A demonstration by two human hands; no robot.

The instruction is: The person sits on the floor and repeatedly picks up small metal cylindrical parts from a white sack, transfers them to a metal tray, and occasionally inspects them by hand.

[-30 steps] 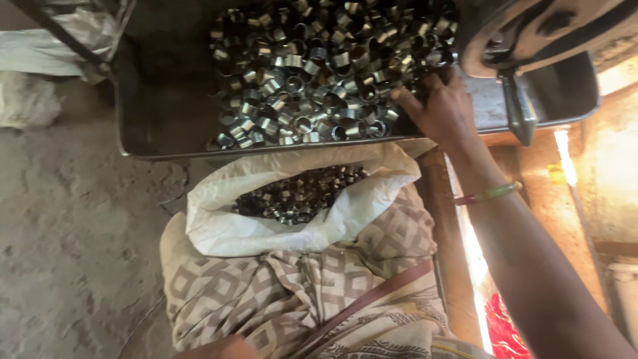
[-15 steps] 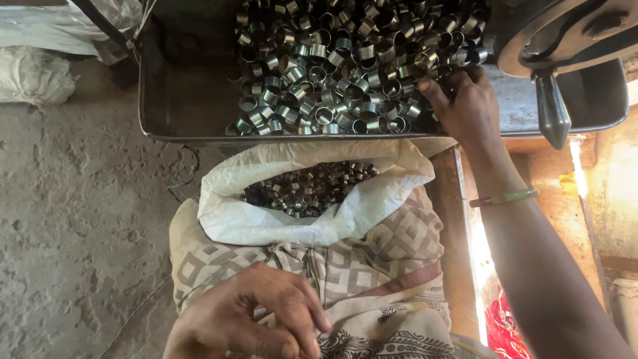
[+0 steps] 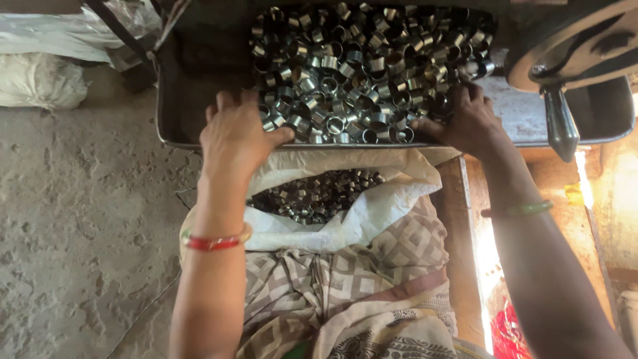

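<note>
My left hand (image 3: 234, 133) lies flat, fingers spread, on the near-left edge of the heap of small metal rings (image 3: 362, 73) that fills the dark metal tray (image 3: 193, 100). My right hand (image 3: 465, 123) rests on the heap's near-right edge, fingers curled loosely into the rings; neither hand is clamped on a single piece that I can make out. The heap lies straight ahead of both hands and between them, its long side running left to right along the tray's near rim, so each hand stands at one end of it and about equally near. Just below that rim, toward my lap, a white sack (image 3: 372, 213) sits open with more rings (image 3: 319, 196) inside, its mouth directly under the gap between my wrists. A red bangle (image 3: 212, 242) circles my left wrist, a green one (image 3: 522, 209) my right. At the right, a machine handle (image 3: 559, 123) hangs over the tray's corner, close beside my right hand but apart from it.
</note>
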